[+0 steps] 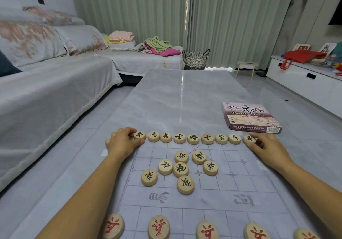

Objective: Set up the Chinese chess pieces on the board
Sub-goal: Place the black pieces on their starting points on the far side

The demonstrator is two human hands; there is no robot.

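A thin translucent chess board sheet (246, 181) lies on the grey table. Along its far edge stands a row of several round wooden pieces with dark characters (193, 139). My left hand (123, 143) grips the leftmost piece of that row (140, 134) between thumb and fingers. My right hand (267, 149) holds the rightmost piece (249, 139). Several more dark-character pieces (181, 169) lie in a loose cluster in the middle of the far half. A row of red-character pieces (158, 227) runs along the bottom of the view.
The chess set's box (249, 117) lies on the table (175, 99) beyond my right hand. A covered sofa (46, 94) runs along the left. A woven basket (195, 59) and a small stool (247, 66) stand past the table, and a white cabinet (303, 77) is at the right.
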